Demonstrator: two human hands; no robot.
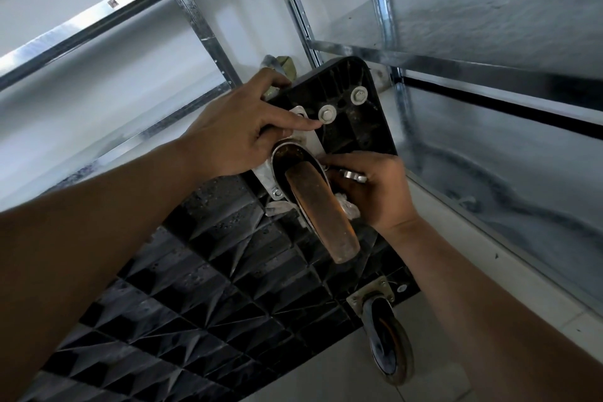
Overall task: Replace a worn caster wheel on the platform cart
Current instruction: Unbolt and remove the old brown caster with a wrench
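Observation:
The black platform cart stands on its edge with its ribbed underside facing me. A worn, rust-brown caster wheel sticks out from its silver mounting plate near the top corner. My left hand lies on the plate's upper left part, its index finger stretched toward a bolt with a washer. My right hand is at the wheel's right side and grips a small silver metal tool; what its fingertips touch is hidden. A second bolt with a washer sits further up.
Another caster hangs at the cart's lower right corner. Galvanised metal shelving stands close on the right and behind, with uprights against a white wall. A crumpled rag shows behind the cart's top. Pale floor tiles lie right of the cart.

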